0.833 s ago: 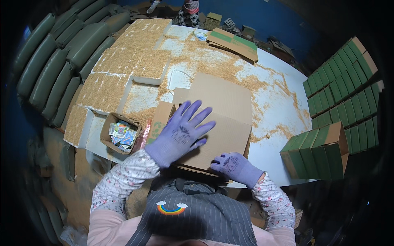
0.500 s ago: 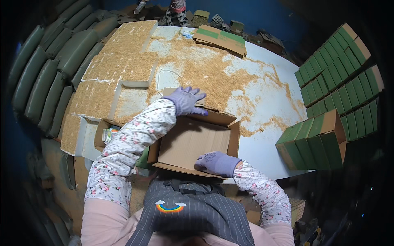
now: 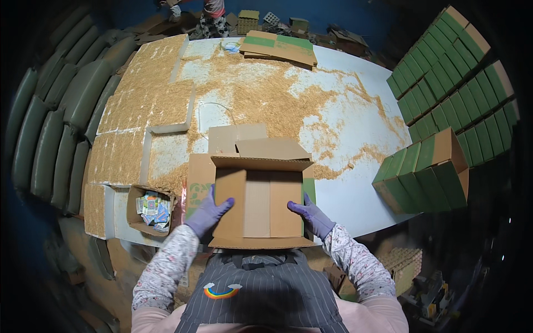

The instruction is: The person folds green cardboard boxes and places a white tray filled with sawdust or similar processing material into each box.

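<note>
An upright brown cardboard box [image 3: 230,208] stands at the table's near edge in front of me, between my two gloved hands. Its left and right flaps are folded inward, and a strip of cardboard shows between them. The far flap [image 3: 261,163] and the near flap [image 3: 261,243] stick outward. My left hand [image 3: 209,215], in a purple glove, grips the left side with its thumb over the flap's edge. Opposite it, my right hand [image 3: 312,215] holds the right side, thumb on top. The fingers of both hands are partly hidden along the box's outer walls.
Loose cardboard sheets [image 3: 239,133] lie behind the box. To the left, a small open carton [image 3: 133,206] holds colourful packets. Shavings-like bits cover much of the white table [image 3: 355,197]. Green boxes [image 3: 419,177] are stacked right, green sacks [image 3: 89,94] left. A person [image 3: 214,16] stands beyond.
My left hand has left the box's far edge for its left side. My right hand has come out of the box to its right side. The side flaps now lie folded inward.
</note>
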The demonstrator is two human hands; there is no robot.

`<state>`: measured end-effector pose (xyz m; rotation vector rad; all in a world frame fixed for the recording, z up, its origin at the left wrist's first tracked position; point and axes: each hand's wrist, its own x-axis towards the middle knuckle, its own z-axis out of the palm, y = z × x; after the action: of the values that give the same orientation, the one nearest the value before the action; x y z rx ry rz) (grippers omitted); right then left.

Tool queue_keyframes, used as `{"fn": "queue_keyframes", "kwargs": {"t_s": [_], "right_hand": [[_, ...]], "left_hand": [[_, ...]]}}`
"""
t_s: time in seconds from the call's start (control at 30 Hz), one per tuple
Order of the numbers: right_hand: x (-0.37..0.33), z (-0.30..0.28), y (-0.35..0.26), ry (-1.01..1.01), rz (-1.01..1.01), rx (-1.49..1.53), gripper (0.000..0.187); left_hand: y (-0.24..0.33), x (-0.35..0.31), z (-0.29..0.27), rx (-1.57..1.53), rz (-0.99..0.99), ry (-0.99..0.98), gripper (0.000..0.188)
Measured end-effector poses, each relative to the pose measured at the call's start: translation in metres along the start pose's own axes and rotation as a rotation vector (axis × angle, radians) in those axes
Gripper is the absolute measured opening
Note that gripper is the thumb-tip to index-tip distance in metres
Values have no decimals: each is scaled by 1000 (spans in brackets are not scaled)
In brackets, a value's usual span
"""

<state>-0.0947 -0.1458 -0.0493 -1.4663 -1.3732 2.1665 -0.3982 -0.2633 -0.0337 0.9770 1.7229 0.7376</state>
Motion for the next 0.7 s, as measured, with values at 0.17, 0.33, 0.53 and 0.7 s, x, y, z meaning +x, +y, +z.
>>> {"fn": "queue_keyframes", "kwargs": {"t_s": [0.17,0.33,0.53,0.7], "right_hand": [[-5,27,-4,226,-235,-281,95],[-43,40,-1,266,-366,186,77],[-161,-27,98,729,-481,819,59],[-305,-138,177,1172,-871,996,52]], "left_hand": [[-3,1,8,34,81,230,83],[23,9,-2,97,155,50,77],[123,66,76,21,470,-191,59],[220,110,212,-119,658,-402,63]]}}
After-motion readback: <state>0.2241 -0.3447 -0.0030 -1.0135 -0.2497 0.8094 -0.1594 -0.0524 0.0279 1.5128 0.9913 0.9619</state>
